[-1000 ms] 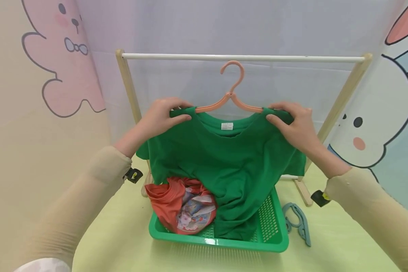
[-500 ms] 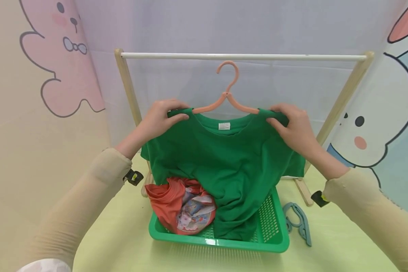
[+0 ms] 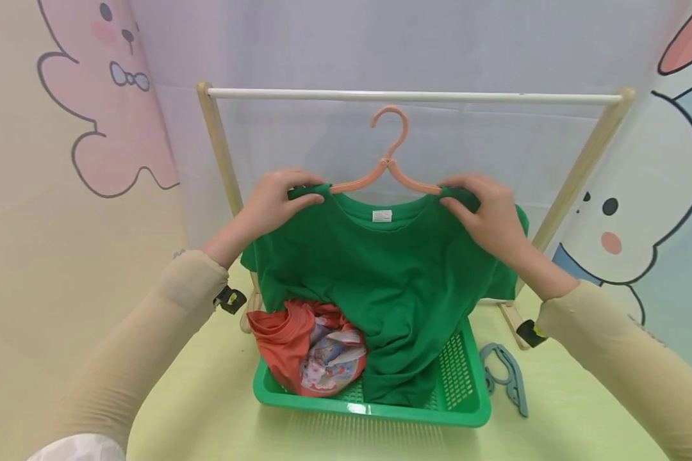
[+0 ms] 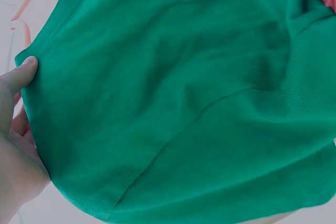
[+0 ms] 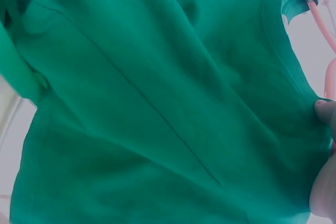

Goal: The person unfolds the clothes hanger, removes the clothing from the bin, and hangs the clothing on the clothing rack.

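Observation:
A green T-shirt (image 3: 375, 269) hangs on a salmon-pink hanger (image 3: 389, 147), whose hook and upper arms rise out of the neck. My left hand (image 3: 277, 198) pinches the shirt's left-side shoulder beside the collar, thumb in front. On the other shoulder my right hand (image 3: 484, 211) does the same; in the right wrist view its thumb (image 5: 325, 109) presses the cloth near the neckline. The hanger's ends are hidden inside the shirt. Its hook stands just below the white rail (image 3: 427, 97) in the head view, apart from it as far as I can tell. The shirt's lower part trails into a green basket (image 3: 375, 413).
A red garment with a printed patch (image 3: 317, 352) lies in the basket's left half. To the right of the basket is a folded grey-blue hanger (image 3: 506, 378) on the yellow-green tabletop (image 3: 207, 397). Wooden posts (image 3: 582, 166) hold up the rail.
My right hand has shifted a little left along the shoulder toward the collar. The hanger and shirt have swayed slightly left, then partly back. Both hands keep their hold.

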Demonstrator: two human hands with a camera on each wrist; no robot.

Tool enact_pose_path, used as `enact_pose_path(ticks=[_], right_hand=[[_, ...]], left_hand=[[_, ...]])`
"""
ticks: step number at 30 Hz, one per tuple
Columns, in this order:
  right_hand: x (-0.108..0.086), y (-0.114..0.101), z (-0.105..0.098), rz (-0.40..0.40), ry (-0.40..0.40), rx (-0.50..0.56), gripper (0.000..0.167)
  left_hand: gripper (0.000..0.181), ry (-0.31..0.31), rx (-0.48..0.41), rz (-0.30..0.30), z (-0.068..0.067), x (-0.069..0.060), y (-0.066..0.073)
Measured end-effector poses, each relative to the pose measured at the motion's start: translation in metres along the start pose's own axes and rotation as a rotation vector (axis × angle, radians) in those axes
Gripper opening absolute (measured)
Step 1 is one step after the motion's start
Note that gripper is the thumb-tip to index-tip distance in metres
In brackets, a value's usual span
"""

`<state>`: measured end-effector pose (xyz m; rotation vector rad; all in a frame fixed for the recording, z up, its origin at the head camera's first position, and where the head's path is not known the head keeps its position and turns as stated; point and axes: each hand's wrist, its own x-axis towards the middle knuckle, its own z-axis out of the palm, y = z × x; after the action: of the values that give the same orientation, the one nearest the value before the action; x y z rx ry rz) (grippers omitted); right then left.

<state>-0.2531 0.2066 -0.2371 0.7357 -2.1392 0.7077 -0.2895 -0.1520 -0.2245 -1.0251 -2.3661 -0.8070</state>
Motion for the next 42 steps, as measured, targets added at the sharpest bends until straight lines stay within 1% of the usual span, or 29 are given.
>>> enact_pose_path(ticks=[3, 6, 9, 11, 14, 17, 19, 22, 26, 28, 29, 31, 33, 35, 38, 42], right_hand=[[0.0, 0.0, 0.0, 0.01, 0.006, 0.014, 0.022], [-0.002, 0.001, 0.0, 0.029, 0.013, 0.016, 0.022], [-0.003, 0.003, -0.001, 0.051, 0.02, 0.017, 0.023], [-0.003, 0.004, -0.001, 0.061, 0.026, 0.018, 0.024], [-0.004, 0.005, -0.002, 0.063, 0.035, 0.015, 0.024], [-0.004, 0.006, -0.001, 0.06, 0.041, 0.013, 0.024], [-0.004, 0.006, -0.001, 0.058, 0.044, 0.011, 0.024], [-0.004, 0.006, -0.001, 0.056, 0.044, 0.008, 0.024], [-0.004, 0.007, -0.001, 0.057, 0.045, 0.007, 0.024], [-0.004, 0.007, -0.001, 0.058, 0.048, 0.006, 0.024], [-0.004, 0.007, -0.001, 0.057, 0.049, 0.006, 0.024], [-0.004, 0.007, -0.001, 0.058, 0.051, 0.006, 0.024], [-0.005, 0.007, 0.0, 0.059, 0.054, 0.005, 0.024], [-0.005, 0.008, 0.0, 0.06, 0.056, 0.007, 0.024], [-0.006, 0.008, 0.0, 0.059, 0.059, 0.008, 0.024], [-0.006, 0.008, 0.0, 0.054, 0.059, 0.01, 0.024]], left_hand=[[0.028, -0.009, 0.001, -0.017, 0.003, 0.0, 0.0], [0.029, -0.006, -0.011, -0.013, 0.002, -0.001, -0.001], [0.031, 0.026, -0.033, -0.018, -0.002, -0.003, -0.004], [0.032, 0.072, -0.035, -0.032, -0.008, -0.005, -0.007], [0.031, 0.179, -0.016, -0.045, -0.018, -0.008, -0.013], [0.031, 0.317, 0.027, -0.051, -0.03, -0.01, -0.02], [0.03, 0.41, 0.049, -0.071, -0.039, -0.011, -0.026], [0.03, 0.534, 0.047, -0.122, -0.051, -0.012, -0.033], [0.032, 0.692, -0.002, -0.204, -0.064, -0.012, -0.043], [0.035, 0.755, -0.024, -0.245, -0.068, -0.012, -0.049], [0.038, 0.775, -0.036, -0.268, -0.07, -0.013, -0.053], [0.043, 0.793, -0.053, -0.304, -0.071, -0.014, -0.061], [0.049, 0.776, -0.074, -0.329, -0.071, -0.016, -0.067], [0.054, 0.737, -0.088, -0.343, -0.069, -0.019, -0.074], [0.06, 0.67, -0.146, -0.361, -0.065, -0.022, -0.082], [0.061, 0.599, -0.196, -0.403, -0.059, -0.026, -0.089]])
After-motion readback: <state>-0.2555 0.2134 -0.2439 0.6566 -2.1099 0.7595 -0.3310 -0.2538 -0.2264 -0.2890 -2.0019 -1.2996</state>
